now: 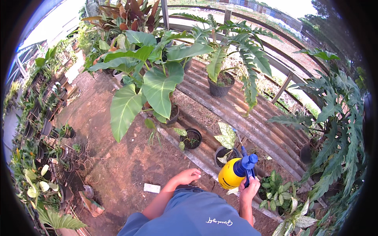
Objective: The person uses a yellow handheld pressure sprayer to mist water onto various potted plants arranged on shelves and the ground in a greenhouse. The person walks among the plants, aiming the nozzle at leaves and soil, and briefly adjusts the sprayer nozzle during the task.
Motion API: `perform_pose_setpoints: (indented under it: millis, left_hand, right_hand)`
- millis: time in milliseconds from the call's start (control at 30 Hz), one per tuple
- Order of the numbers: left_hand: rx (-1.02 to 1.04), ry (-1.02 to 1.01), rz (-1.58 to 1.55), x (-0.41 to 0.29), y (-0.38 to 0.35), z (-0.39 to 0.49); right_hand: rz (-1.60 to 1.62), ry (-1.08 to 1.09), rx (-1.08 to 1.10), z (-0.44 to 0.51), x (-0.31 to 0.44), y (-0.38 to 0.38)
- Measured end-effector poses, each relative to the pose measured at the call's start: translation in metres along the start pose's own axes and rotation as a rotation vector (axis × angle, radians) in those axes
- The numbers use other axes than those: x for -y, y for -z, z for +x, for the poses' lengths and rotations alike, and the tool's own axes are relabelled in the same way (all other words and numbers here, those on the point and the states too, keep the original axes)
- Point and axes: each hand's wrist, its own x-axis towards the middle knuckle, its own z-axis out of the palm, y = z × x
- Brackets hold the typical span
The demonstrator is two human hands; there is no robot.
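My right hand (249, 188) grips the blue handle of a yellow pump sprayer (231, 174), whose blue wand points away from me, beside a pale variegated leaf (226, 136). That leaf belongs to a plant in a grey pot (219, 153) just past the sprayer. My left hand (189, 176) hangs at my waist with its fingers loosely curled, holding nothing. Left of the grey pot stands a black pot (198, 138) with soil and a small plant. A large broad-leaved plant (164, 85) rises farther off, in a dark pot.
Corrugated sheets (203, 78) carry a potted plant with lobed leaves (221, 88). Shrubby potted plants (274, 188) stand at the right, near tall foliage (339, 118). A white block (152, 188) lies on the soil. Many pots (47, 126) line the left; a wooden railing (283, 87) runs behind.
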Motion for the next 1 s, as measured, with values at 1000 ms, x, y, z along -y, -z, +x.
perform_pose_setpoints:
  millis: [1000]
  left_hand:
    - [0.404,0.0,0.148,0.025,-0.013,0.053]
  right_hand:
    - [-0.309,-0.001,-0.078,-0.079,0.006,0.02]
